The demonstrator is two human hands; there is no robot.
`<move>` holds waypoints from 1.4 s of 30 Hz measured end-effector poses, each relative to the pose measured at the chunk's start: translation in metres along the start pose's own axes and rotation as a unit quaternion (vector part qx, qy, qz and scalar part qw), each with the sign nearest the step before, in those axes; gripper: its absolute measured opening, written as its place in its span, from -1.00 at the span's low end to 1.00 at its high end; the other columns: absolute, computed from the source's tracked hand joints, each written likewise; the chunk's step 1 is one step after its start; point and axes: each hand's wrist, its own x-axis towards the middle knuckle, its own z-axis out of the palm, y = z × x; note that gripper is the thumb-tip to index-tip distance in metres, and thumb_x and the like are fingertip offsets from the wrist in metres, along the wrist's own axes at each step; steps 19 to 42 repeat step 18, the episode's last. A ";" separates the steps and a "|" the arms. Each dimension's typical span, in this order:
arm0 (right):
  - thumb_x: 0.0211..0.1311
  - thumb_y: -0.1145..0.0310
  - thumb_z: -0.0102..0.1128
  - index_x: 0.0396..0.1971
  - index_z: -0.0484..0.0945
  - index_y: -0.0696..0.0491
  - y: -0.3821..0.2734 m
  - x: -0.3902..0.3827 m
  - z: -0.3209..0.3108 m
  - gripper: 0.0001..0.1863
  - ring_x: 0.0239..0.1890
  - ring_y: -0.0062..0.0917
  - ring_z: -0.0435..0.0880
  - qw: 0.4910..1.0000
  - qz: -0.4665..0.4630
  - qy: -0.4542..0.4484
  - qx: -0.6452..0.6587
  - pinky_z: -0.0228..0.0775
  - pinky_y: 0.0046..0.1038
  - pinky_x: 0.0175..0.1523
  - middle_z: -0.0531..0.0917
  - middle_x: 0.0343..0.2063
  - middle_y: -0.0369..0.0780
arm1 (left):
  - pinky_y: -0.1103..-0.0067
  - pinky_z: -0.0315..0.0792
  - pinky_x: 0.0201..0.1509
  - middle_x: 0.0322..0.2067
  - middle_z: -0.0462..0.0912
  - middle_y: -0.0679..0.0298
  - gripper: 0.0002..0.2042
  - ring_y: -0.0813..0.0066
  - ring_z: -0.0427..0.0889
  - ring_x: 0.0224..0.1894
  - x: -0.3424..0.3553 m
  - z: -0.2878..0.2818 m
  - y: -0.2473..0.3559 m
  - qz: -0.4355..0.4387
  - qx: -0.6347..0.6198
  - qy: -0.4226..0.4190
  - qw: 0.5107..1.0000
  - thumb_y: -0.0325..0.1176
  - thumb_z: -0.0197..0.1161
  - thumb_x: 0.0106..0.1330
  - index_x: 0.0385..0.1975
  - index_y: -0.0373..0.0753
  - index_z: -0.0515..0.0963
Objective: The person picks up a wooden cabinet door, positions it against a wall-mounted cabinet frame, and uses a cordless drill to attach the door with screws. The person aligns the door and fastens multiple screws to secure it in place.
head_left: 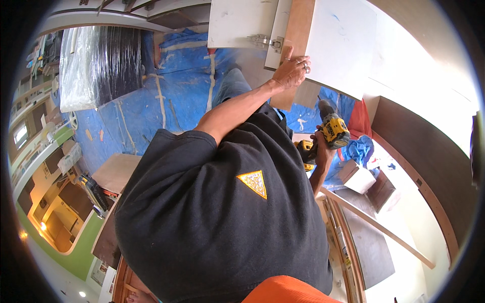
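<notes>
My left hand (pixel 293 72) reaches up and forward. Its fingers close round a narrow brown wooden strip (pixel 299 28), which stands against a white cabinet panel (pixel 338 45). A metal cabinet hinge (pixel 275 43) is fixed to a white board just left of the strip. Lower and to the right, my right hand (pixel 321 146) grips a yellow and black cordless drill (pixel 334 130) by its handle. The drill's nose points up toward the panel's lower edge, apart from it; its tip is hard to make out.
Blue sheeting (pixel 136 121) with tape strips covers the floor. A plastic-wrapped dark panel (pixel 101 65) stands at the far left. Right of me are a curved dark board (pixel 424 151), a long wooden batten (pixel 379 227) and small blocks (pixel 357 177). A tool case (pixel 93 192) lies left.
</notes>
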 end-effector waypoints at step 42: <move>0.18 0.48 0.28 0.07 0.49 0.18 -0.070 -0.009 0.032 -0.57 -0.34 -0.55 0.70 0.990 -0.135 -0.042 0.007 0.58 -0.49 -0.22 0.68 -0.08 -0.18 | 0.33 0.33 0.32 0.17 0.49 0.03 -0.50 0.13 0.50 0.20 0.001 -0.119 0.042 -0.134 -0.662 -0.168 0.718 0.01 0.07 0.46 0.20 -0.25 0.37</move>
